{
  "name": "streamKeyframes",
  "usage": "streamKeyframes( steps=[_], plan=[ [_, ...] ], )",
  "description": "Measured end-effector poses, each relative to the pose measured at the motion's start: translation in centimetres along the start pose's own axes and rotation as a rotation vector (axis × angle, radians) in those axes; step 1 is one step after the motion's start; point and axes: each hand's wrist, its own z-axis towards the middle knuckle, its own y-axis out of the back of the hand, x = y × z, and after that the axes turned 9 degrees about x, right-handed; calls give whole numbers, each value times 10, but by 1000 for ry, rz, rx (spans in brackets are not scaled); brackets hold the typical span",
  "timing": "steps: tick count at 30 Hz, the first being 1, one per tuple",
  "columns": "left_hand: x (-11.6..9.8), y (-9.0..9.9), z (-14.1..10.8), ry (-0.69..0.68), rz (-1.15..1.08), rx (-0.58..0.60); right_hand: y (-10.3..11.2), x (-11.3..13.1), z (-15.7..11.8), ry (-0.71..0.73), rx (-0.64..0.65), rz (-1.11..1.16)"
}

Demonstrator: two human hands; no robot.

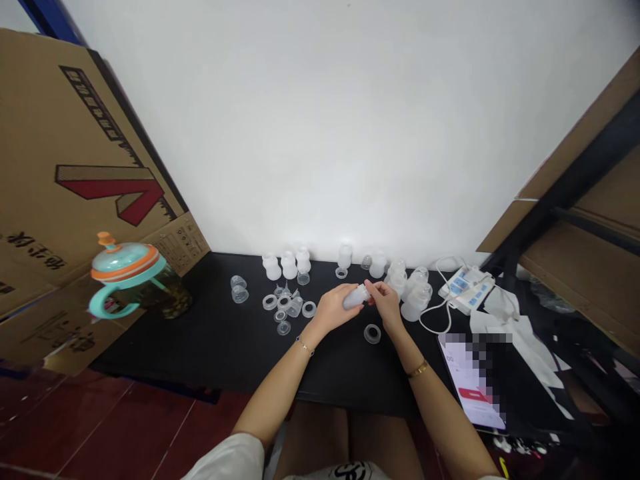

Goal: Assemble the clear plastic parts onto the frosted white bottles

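My left hand (334, 311) grips a frosted plastic baby bottle (356, 297) around its body, holding it tilted over the black table (225, 347). My right hand (385, 304) pinches the bottle's neck end with its fingertips; the fingers hide the bottle's mouth. A silicone collar ring (372, 333) lies just below my right hand. To the left stand several clear rings and small transparent parts (283, 308). Behind my hands stand several frosted bottles (289, 265), and a larger cluster (413, 293) sits beyond my right hand.
A glass jar with a teal and orange lid (125, 267) stands at the table's left end, before cardboard sheets (85, 167). On the right lie a white corded device (466, 289), white plastic sheeting (515, 340) and a phone (473, 383). A white wall rises behind the table.
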Motion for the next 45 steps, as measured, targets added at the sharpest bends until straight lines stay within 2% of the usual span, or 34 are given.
streamKeyframes(
  steps=[22, 45],
  plan=[
    [2, -4, -1, -14, 90, 27, 0, -5, 2, -8, -23, -82],
    [4, -6, -1, -76, 110, 21, 0, 1, -1, -19, -40, -156]
  ],
)
